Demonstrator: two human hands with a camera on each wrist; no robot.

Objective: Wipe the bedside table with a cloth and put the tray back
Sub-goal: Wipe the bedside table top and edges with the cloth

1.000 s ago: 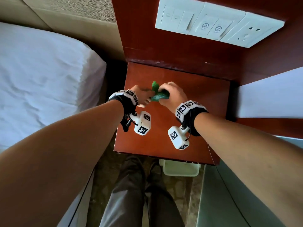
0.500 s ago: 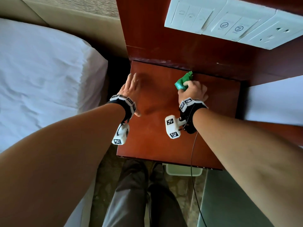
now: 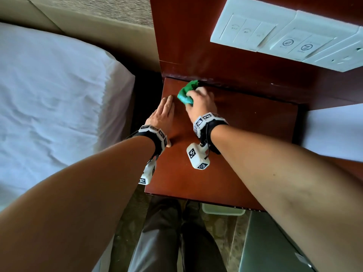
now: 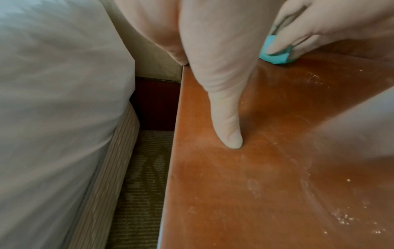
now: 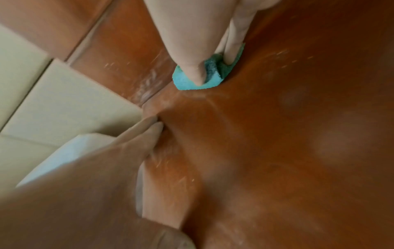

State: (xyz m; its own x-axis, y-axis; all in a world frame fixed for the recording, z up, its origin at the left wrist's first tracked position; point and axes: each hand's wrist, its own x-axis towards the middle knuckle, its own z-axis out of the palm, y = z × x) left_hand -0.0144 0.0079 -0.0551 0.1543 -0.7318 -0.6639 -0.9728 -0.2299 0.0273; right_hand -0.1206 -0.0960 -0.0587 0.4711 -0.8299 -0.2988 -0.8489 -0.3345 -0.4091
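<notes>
The reddish wooden bedside table [image 3: 245,154] fills the middle of the head view. My right hand [image 3: 200,101] grips a bunched green cloth [image 3: 186,91] and presses it on the table's far left corner, close to the back panel. In the right wrist view the thumb and fingers curl round the cloth [image 5: 192,82]. My left hand [image 3: 165,110] lies flat on the table's left edge, fingers straight, just left of the cloth. Its thumb [image 4: 230,131] rests on the dusty top, with the cloth [image 4: 275,57] behind it. No tray shows in any view.
A bed with white sheets [image 3: 49,105] stands left of the table, with a dark gap between. A white switch and socket panel [image 3: 284,36] sits on the wooden back wall. A pale bin [image 3: 222,211] peeks from under the table's front edge. Dust specks [image 4: 349,220] mark the top.
A second ago both hands held the cloth together mid-table. The left hand let go and lay flat at the left edge; the right hand carried the cloth to the back, then leftward.
</notes>
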